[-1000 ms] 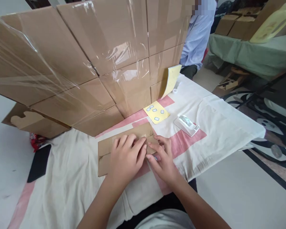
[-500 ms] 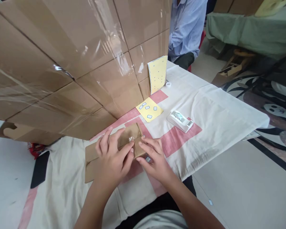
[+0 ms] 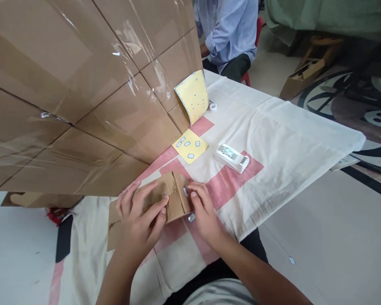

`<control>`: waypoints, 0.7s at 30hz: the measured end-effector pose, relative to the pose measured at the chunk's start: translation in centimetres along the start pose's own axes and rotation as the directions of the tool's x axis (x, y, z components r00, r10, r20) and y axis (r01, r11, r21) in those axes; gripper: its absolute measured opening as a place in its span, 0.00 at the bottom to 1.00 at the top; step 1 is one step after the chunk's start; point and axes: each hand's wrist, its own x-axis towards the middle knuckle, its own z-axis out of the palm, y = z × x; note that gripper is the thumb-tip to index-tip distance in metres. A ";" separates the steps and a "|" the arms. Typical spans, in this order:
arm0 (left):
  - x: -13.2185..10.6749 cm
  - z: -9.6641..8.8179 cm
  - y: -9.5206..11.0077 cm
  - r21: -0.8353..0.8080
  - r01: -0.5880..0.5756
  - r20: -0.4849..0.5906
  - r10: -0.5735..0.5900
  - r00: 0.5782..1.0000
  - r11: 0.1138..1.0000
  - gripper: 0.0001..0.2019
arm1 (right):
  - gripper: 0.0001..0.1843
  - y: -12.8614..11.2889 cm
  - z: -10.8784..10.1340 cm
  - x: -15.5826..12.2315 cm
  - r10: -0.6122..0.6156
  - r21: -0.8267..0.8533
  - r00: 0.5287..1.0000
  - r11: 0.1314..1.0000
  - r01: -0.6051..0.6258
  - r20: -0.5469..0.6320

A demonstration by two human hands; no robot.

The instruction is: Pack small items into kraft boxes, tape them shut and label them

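Observation:
A brown paper packet lies on the cloth at the near edge of the table, its right end folded up. My left hand lies across its middle, fingers curled, thumb and forefinger pinching the paper near the fold. My right hand grips the folded right end with bent fingers. One small white label sits at the fold beside my right fingertips. Another small label lies on the cloth under that hand.
A taped cardboard wall stands behind and left. A yellow sheet with small labels lies flat, another yellow sheet leans on the wall. White dispenser, small tape roll, white-and-pink cloth. A person in a blue shirt sits beyond.
The right end of the packet now stands folded up and a label shows at the fold. My view has dropped and shifted, so the table things sit lower left.

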 end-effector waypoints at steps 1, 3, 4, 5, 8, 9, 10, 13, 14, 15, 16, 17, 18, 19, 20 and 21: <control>0.0 0.0 -0.1 -0.005 -0.007 -0.002 0.007 1.000 1.000 0.13 | 0.12 -0.1 0.0 -0.1 -0.005 -0.022 1.000 1.000 0.006 0.022; 0.0 0.0 -0.2 -0.022 -0.016 -0.005 0.016 1.000 1.000 0.13 | 0.12 -0.3 0.1 -0.2 -0.011 -0.052 0.999 0.999 0.014 0.051; 0.0 0.1 -0.2 -0.030 -0.016 -0.005 0.016 1.000 0.999 0.13 | 0.12 -0.4 0.1 -0.2 -0.012 -0.061 0.998 0.998 0.016 0.057; -0.1 0.1 -0.2 -0.036 -0.012 -0.005 0.012 1.000 0.999 0.14 | 0.12 -0.4 0.1 -0.2 -0.011 -0.069 0.998 0.997 0.015 0.065; -0.3 0.3 -0.4 -0.043 0.011 0.005 -0.011 1.000 0.999 0.15 | 0.13 -0.2 -0.1 -0.4 0.017 -0.077 0.996 0.997 -0.010 0.087; -0.4 0.3 -0.5 -0.043 0.018 0.009 -0.018 1.000 0.999 0.15 | 0.14 -0.2 -0.2 -0.4 0.038 -0.062 0.996 0.998 -0.033 0.076; -0.5 0.3 -0.6 -0.043 0.024 0.014 -0.023 1.000 0.999 0.15 | 0.15 -0.1 -0.2 -0.5 0.065 -0.039 0.997 0.997 -0.063 0.049; -0.7 0.3 -0.9 -0.047 0.038 0.033 -0.037 0.999 0.998 0.16 | 0.13 0.0 -0.3 -0.4 0.101 0.002 0.995 0.995 -0.101 -0.003; -0.8 0.3 -1.0 -0.051 0.042 0.039 -0.040 0.998 0.998 0.15 | 0.12 0.0 -0.4 -0.4 0.097 -0.006 0.995 0.995 -0.097 0.010; -0.8 0.2 -1.1 -0.056 0.047 0.047 -0.045 0.998 0.997 0.15 | 0.11 0.0 -0.4 -0.3 0.093 -0.021 0.995 0.996 -0.092 0.034; -0.8 0.2 -1.1 -0.060 0.052 0.053 -0.049 0.997 0.997 0.15 | 0.11 0.0 -0.4 -0.3 0.096 -0.034 0.994 0.995 -0.094 0.057; -0.8 0.1 -1.1 -0.062 0.058 0.060 -0.054 0.997 0.996 0.14 | 0.11 0.0 -0.4 -0.2 0.108 -0.039 0.992 0.994 -0.105 0.069; -0.7 0.1 -1.1 -0.062 0.065 0.068 -0.061 0.996 0.996 0.15 | 0.12 0.0 -0.3 -0.2 0.124 -0.036 0.990 0.992 -0.122 0.068; -0.7 0.1 -1.0 -0.062 0.068 0.073 -0.064 0.995 0.996 0.15 | 0.12 -0.1 -0.3 -0.2 0.134 -0.029 0.989 0.991 -0.132 0.065; -0.8 0.1 -1.0 -0.060 0.068 0.077 -0.063 0.995 0.996 0.16 | 0.12 -0.2 -0.3 -0.2 0.137 -0.023 0.989 0.990 -0.136 0.062; -0.8 0.1 -1.0 -0.056 0.065 0.077 -0.061 0.995 0.996 0.16 | 0.12 -0.3 -0.4 -0.2 0.133 -0.019 0.989 0.991 -0.133 0.064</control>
